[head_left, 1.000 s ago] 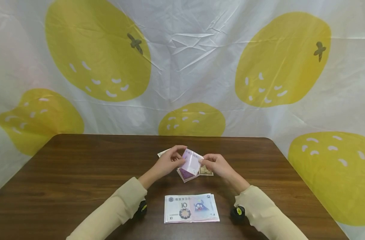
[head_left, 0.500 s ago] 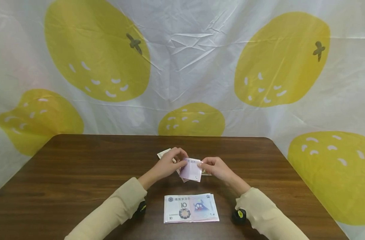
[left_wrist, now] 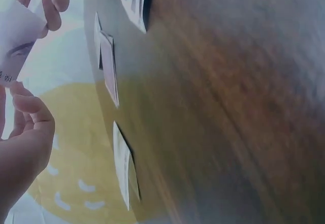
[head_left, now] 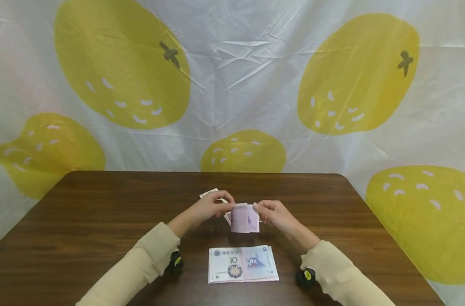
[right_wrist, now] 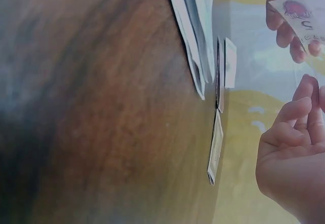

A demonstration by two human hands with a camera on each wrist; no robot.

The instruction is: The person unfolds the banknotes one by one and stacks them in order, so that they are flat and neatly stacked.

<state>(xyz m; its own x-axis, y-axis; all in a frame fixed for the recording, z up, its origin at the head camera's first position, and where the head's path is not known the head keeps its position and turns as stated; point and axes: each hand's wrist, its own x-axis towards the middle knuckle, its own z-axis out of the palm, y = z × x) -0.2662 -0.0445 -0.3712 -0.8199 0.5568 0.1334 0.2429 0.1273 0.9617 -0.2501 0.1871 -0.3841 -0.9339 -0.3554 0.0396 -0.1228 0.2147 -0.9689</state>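
Both hands hold a purple play banknote (head_left: 240, 218) upright above the middle of the table. My left hand (head_left: 207, 209) pinches its upper left edge, and my right hand (head_left: 276, 214) pinches the upper right corner. A crease or overlap runs down the note. In the right wrist view the other side of the banknote (right_wrist: 306, 18) shows a 5 and a red figure. Behind the hands lie smaller notes, partly hidden: a pale note (head_left: 208, 193) at the left and a pinkish folded note (left_wrist: 109, 69). A yellowish folded note (left_wrist: 123, 160) lies apart from it.
Nearer the person, a stack of play notes (head_left: 243, 264) marked 10 lies flat on the brown wooden table (head_left: 102, 238). A white curtain (head_left: 240, 97) with yellow fruit prints hangs behind the table's far edge.
The purple banknote has come down and a little nearer, and its part at the left hand has swung so two layers show. My left hand has shifted slightly left and down.
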